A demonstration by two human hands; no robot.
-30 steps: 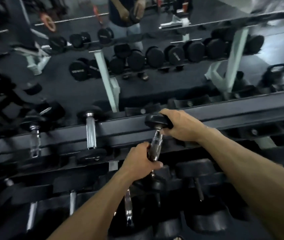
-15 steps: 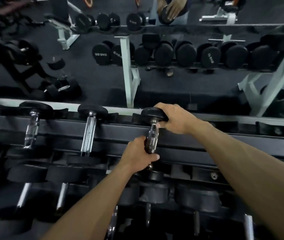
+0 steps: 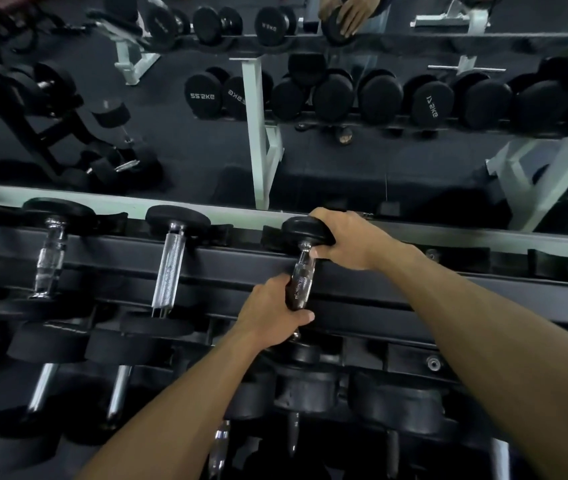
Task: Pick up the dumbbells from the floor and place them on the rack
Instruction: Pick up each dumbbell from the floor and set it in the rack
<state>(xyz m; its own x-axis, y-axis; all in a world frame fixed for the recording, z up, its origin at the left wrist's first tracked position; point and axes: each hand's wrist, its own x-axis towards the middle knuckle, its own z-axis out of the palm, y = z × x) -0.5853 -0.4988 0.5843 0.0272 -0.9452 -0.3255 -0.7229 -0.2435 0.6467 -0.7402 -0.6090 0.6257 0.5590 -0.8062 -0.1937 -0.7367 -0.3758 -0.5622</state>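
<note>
A small dumbbell (image 3: 305,230) with black round heads and a knurled chrome handle lies across the top tier of the black rack (image 3: 448,289). My left hand (image 3: 272,313) is wrapped around its handle near the lower end. My right hand (image 3: 348,239) cups its far head from the right. The near head is mostly hidden under my left hand. Two more small dumbbells, one (image 3: 171,261) just to the left and another (image 3: 50,258) farther left, rest on the same tier.
Lower tiers hold several larger dumbbells (image 3: 305,389). A mirror behind the rack reflects white rack posts (image 3: 258,133), rows of heavy dumbbells, my own hands, and loose dumbbells (image 3: 116,116) on the dark floor at the left.
My view has tilted and steadied on the rack. Both hands keep their hold on the dumbbell, which has settled onto the top tier.
</note>
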